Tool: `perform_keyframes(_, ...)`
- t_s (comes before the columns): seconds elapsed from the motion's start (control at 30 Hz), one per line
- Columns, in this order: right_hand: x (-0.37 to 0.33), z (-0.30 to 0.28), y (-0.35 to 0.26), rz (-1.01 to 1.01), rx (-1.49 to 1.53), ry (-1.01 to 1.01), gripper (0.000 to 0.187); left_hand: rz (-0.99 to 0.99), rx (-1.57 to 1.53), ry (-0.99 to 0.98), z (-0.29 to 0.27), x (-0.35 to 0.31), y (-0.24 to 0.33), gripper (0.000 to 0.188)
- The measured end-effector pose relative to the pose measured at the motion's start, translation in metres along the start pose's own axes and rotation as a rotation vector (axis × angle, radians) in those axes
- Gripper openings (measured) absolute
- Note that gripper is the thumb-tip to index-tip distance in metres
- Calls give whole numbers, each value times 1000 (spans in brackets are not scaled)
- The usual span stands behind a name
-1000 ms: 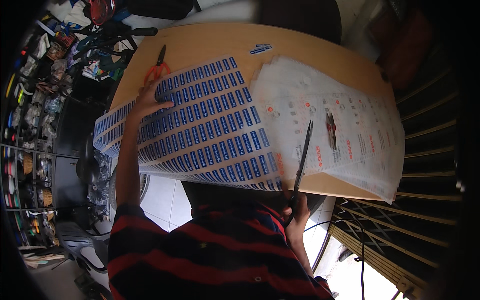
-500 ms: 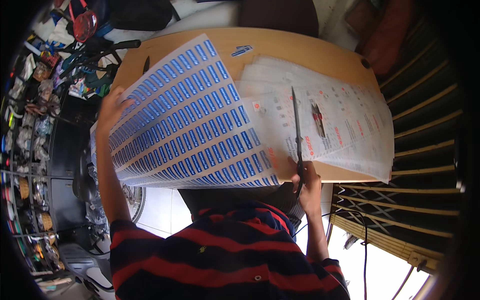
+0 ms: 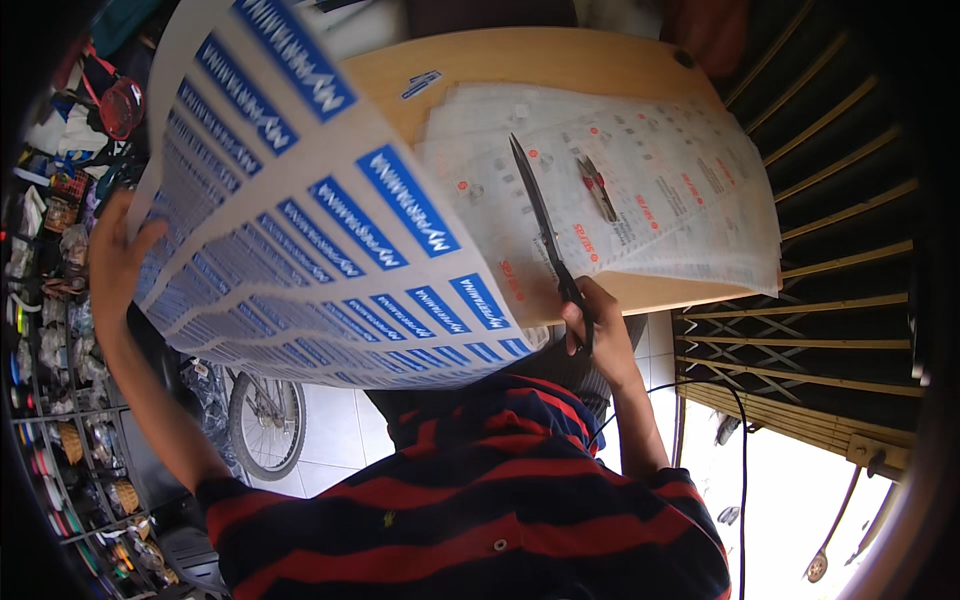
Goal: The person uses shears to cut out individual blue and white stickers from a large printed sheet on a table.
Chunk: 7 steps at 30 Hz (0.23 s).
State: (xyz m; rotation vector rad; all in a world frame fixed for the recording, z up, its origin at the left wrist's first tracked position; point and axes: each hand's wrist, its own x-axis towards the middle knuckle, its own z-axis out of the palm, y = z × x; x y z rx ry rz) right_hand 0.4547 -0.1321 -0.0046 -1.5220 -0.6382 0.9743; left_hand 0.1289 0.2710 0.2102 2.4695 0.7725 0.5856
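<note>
My left hand (image 3: pixel 118 255) is closed on the left edge of a large sheet of blue-and-white printed labels (image 3: pixel 330 230), which is raised and curves up off the table. My right hand (image 3: pixel 605 325) grips the dark handles of a pair of long scissors (image 3: pixel 535 200). Their blades look closed and point away from me, over a layer of thin whitish printed sheets (image 3: pixel 660 180). On those sheets lies a small pointed metal tool with red parts (image 3: pixel 597 188). A few cut blue labels (image 3: pixel 421 84) rest farther back.
The wooden table (image 3: pixel 540 55) carries all this, with a rounded right corner. A folding metal gate (image 3: pixel 800 345) stands at the right. Crowded shelves (image 3: pixel 75 400) line the left, near a bicycle wheel (image 3: pixel 268 425). A black cable (image 3: pixel 742 450) hangs at lower right.
My left hand has moved left and carried the label sheet with it, so the sheet now lifts higher and closer. The scissors in my right hand remain over the whitish sheets.
</note>
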Motion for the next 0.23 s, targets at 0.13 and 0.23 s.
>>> perform_keyframes(0.13, -18, -1, 4, -70, 346, -139, 48, 78, 23, -159, 38, 93, 20, 19)
perform_keyframes(0.23, -27, -8, 8, -71, 215, -158, 52, 194, 78, -312, 56, 168, -6, 18)
